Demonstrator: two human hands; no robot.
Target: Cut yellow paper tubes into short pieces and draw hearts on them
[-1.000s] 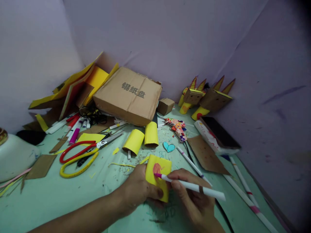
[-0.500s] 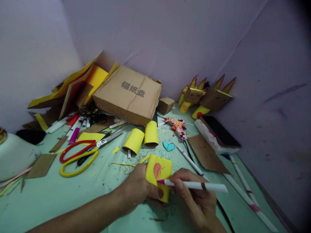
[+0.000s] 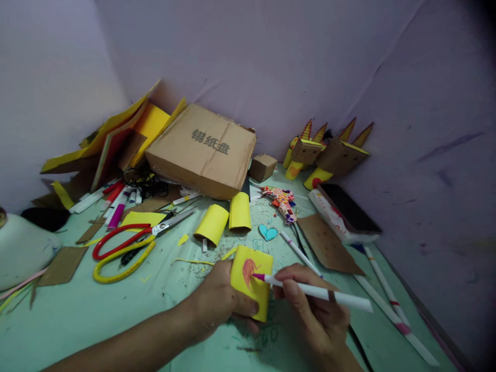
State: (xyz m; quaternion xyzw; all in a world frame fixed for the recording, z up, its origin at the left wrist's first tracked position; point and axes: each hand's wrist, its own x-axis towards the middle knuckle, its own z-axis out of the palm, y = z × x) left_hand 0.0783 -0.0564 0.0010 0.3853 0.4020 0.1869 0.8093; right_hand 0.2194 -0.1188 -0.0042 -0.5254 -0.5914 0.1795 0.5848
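My left hand (image 3: 219,298) grips a yellow paper roll (image 3: 252,281) from its left side, near the front of the green table (image 3: 77,315). An orange-red patch is coloured on the roll's face. My right hand (image 3: 313,310) holds a white marker (image 3: 321,293) with a pink tip; the tip touches the roll just right of the orange patch. Two more yellow paper rolls (image 3: 212,223) (image 3: 240,212) lie beyond, next to a small blue paper heart (image 3: 268,232).
Red and yellow scissors (image 3: 127,245) lie at left, markers (image 3: 116,201) behind them. A cardboard box (image 3: 203,151) and yellow card sheets (image 3: 116,137) lean at the back. Cardboard figures (image 3: 329,155), a phone on a box (image 3: 346,209), a glue gun (image 3: 282,201) and loose pens (image 3: 387,305) lie right.
The marker tip moved over the roll's face, down and then back up beside the orange patch, which has grown a little. My left hand kept its grip on the roll.
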